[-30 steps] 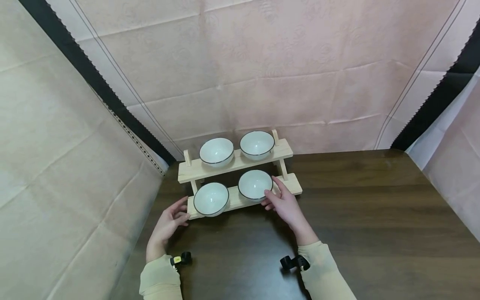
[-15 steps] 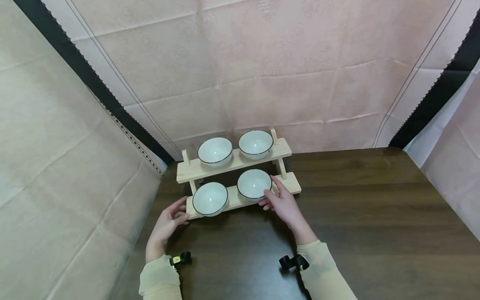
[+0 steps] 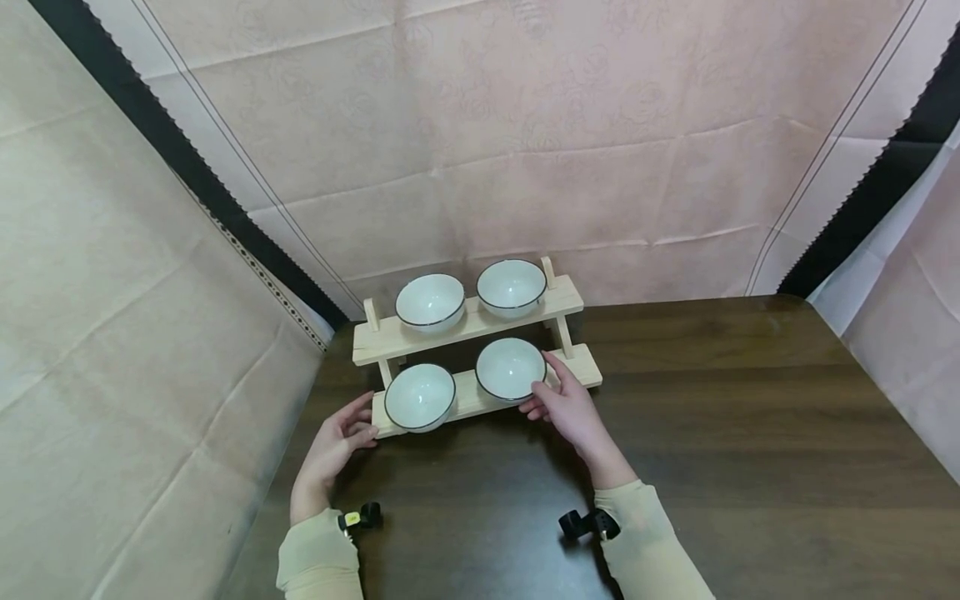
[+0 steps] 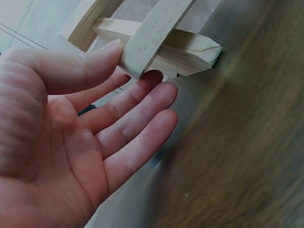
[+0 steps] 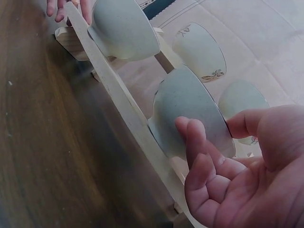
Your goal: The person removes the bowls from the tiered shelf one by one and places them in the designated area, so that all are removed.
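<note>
A two-tier pale wooden rack [image 3: 587, 367] carries white bowls with dark rims, two on each shelf. At the lower shelf's left end my left hand [image 3: 327, 457] pinches the board between thumb and fingers; the left wrist view shows the thumb [image 4: 90, 66] against the board end [image 4: 137, 52]. My right hand [image 3: 567, 410] grips the front right bowl [image 3: 511, 368] by its right side, thumb at the rim and fingers below against the wall. Beside it on the lower shelf stands the front left bowl [image 3: 420, 397]. The upper shelf bears a left bowl [image 3: 430, 302] and a right bowl [image 3: 512, 287].
The rack stands on a dark brown wooden table [image 3: 720, 433], close to the back edge. Pale cloth [image 3: 525, 150] hangs behind it, and another cloth [image 3: 150, 358] closes off the left side. Black cameras [image 3: 588, 525] are strapped to both wrists.
The front right bowl has shifted very slightly to the right with my right hand in the last half second. My left hand stays at the rack's end.
</note>
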### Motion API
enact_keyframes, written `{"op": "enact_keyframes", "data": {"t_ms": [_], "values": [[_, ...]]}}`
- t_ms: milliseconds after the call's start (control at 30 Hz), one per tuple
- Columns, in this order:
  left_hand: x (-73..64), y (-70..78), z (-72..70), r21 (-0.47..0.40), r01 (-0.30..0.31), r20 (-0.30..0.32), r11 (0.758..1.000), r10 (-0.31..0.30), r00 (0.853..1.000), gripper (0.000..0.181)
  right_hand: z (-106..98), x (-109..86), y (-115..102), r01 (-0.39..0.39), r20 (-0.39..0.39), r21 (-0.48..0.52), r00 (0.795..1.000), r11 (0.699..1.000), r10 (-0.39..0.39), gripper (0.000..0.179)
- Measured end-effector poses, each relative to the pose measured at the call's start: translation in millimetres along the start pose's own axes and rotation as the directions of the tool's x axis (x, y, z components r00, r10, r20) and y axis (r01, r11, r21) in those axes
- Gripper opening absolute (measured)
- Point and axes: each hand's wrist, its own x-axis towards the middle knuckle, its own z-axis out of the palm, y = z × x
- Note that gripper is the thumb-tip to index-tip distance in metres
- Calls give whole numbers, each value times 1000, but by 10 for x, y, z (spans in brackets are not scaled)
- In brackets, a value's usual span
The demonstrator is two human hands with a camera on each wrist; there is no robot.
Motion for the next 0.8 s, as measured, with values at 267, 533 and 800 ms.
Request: {"op": "enact_keyframes", "data": {"t_ms": [267, 533, 800], "values": [[9, -27, -5, -8, -6, -7, 1000, 6, 1000, 68, -6, 2, 7, -8, -12, 41, 1000, 999, 9, 71], [6, -70, -12, -28, 2, -11, 1000, -2, 1000, 68, -7, 24, -5, -47, -47, 101, 998, 994, 52, 70], [11, -56, -10, -25, 2, -10, 1000, -3, 1000, 68, -225, 34, -42, -55, -44, 103, 997, 993, 60, 69]]}}
